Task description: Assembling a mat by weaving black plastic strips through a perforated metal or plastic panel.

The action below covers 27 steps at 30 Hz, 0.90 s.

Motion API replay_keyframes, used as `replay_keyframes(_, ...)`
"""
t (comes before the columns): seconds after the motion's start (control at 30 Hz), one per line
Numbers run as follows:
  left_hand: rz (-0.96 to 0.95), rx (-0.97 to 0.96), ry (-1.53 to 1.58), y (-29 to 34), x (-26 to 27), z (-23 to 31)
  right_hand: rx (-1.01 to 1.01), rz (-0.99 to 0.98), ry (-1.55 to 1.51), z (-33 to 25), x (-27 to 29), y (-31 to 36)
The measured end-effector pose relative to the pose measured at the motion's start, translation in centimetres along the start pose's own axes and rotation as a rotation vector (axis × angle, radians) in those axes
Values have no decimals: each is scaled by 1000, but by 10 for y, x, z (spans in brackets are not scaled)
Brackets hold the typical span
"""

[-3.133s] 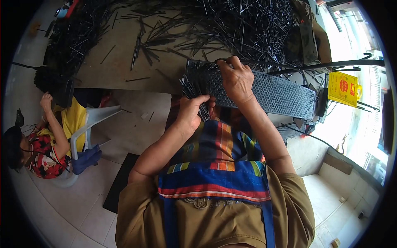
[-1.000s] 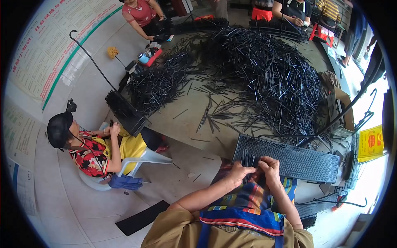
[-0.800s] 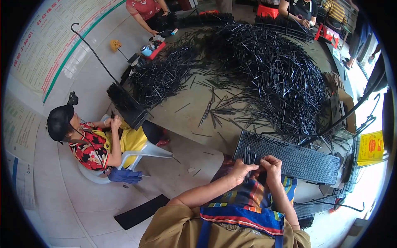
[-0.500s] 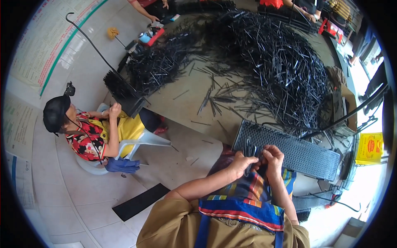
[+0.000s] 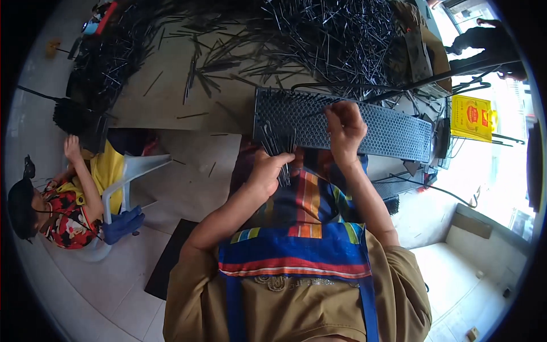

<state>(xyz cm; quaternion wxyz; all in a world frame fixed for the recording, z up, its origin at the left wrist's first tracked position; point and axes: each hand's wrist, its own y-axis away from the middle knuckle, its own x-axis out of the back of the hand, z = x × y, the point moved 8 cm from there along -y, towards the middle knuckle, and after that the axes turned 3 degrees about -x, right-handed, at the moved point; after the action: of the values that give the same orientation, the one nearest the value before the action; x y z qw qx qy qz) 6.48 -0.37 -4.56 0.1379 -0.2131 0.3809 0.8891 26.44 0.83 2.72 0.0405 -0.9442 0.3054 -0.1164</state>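
Observation:
My left hand (image 5: 268, 171) is closed around a bundle of thin black strips (image 5: 276, 143), some looped at the top, fanning out above and below the fist. To its right, my right hand (image 5: 346, 134) is raised over a long grey board full of small holes (image 5: 393, 128). Its fingers are bent together in a pinch, and a thin black strip (image 5: 317, 113) seems to stick out leftward from the fingertips. Short dark strips line part of the board's far edge. The board lies slanted across the near side of the table, just beyond my lap.
A large heap of black strips (image 5: 336, 45) covers the far table, with loose ones on the tabletop (image 5: 137, 108). A co-worker (image 5: 71, 219) sits at the left on a white chair (image 5: 137, 171). A black bent rod (image 5: 456, 72), a carton (image 5: 436, 57) and a yellow bag (image 5: 472, 117) are on the right.
My view has turned downward and to the right. My right hand has left the bundle and moved out over the holed board. The left hand keeps its hold on the strips.

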Motion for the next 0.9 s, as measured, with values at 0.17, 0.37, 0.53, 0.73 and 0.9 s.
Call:
replay_keyframes(0.17,21,17,39,1,-4,5,112,15,97,0,-16,-15)
replay_keyframes(0.37,63,-13,83,-4,0,6,318,-17,334,-19,-31,-23)
replay_keyframes(0.53,86,1,87,-4,0,9,383,-124,414,-22,-44,-24)
replay_keyframes(0.73,50,25,109,-17,-4,12,452,-210,667,-17,-64,-26)
replay_keyframes(0.9,86,32,120,-27,-2,18,517,-269,765,-22,-76,-32)
